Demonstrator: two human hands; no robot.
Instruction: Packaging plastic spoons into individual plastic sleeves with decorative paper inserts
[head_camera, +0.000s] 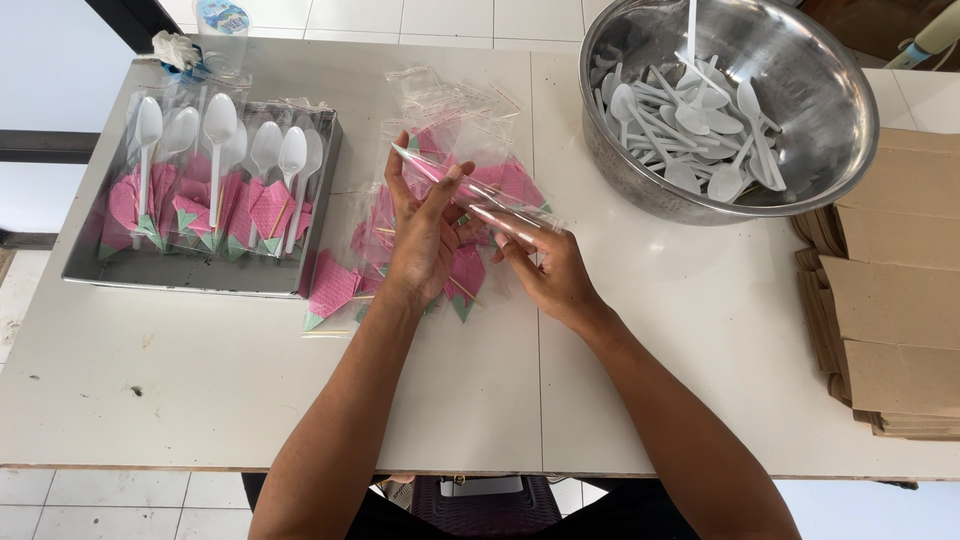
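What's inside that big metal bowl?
The metal bowl holds a loose heap of white plastic spoons, one standing upright against the rim. Whatever lies beneath the heap, and the bowl's bottom there, is covered.

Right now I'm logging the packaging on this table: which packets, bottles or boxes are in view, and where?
Clear packet: held in left hand and right hand, pink napkin inside.
Loose packets: table centre, clear, pink and green contents.
Filled packets: grey tray, left, each with a white spoon.
Bottle: top left, clear, blue label.
Flat cardboard: right edge, brown.
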